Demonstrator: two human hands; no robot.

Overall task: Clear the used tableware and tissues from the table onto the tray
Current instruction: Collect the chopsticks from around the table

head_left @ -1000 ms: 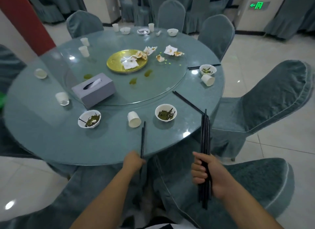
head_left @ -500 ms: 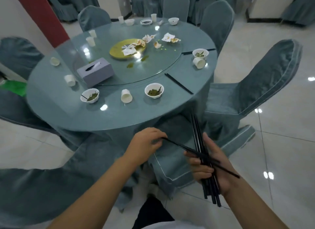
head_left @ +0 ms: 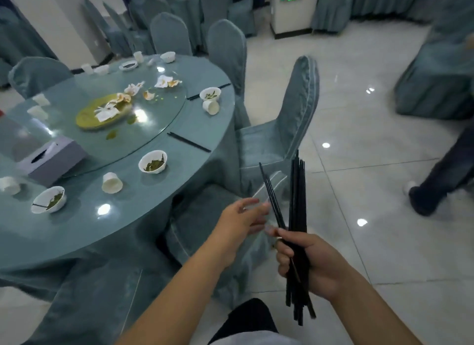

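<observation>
My right hand point(head_left: 310, 261) grips a bundle of black chopsticks point(head_left: 297, 198), tips pointing up. Just left of the bundle my left hand point(head_left: 242, 217) hangs with fingers straight and blurred, holding nothing. The round table point(head_left: 184, 129) at left carries two white bowls with green leftovers point(head_left: 153, 162) point(head_left: 48, 199), tipped white cups point(head_left: 111, 183), a gold plate point(head_left: 102, 111) with crumpled tissues point(head_left: 166, 81), and two more chopstick pairs point(head_left: 188, 142) point(head_left: 207, 91). No tray is in view.
A grey tissue box point(head_left: 51, 160) stands on the glass turntable. Covered chairs point(head_left: 287, 129) ring the table, one right in front of me. A person's legs point(head_left: 443, 175) cross the tiled floor at right. More small dishes sit on the table's far side.
My left hand passed its chopstick pair into the right hand's bundle and let go. The view swung right, away from the table, and a walking person came into view.
</observation>
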